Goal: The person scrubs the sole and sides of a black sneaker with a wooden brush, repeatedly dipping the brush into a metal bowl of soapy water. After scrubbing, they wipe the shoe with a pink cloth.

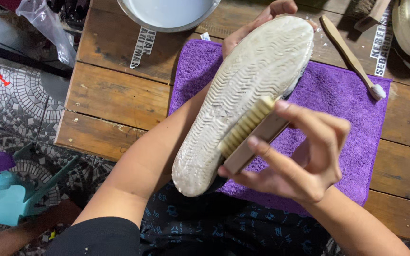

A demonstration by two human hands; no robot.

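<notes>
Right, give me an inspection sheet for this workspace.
Surface: wooden table with purple towel on it.
Job's things: shoe sole up over the towel; brush bristles on the sole.
Clutter: toothbrush lying partly on the towel; white basin at the far edge.
Grippers: left hand holds the shoe's toe end; right hand grips the brush.
Cables: nothing seen.
Surroundings: patterned tile floor, plastic bag.

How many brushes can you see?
2. A wooden scrub brush in the right hand, bristles against the shoe sole. A wooden toothbrush lies on the table by the purple towel. Others may lie outside the picture.
</notes>
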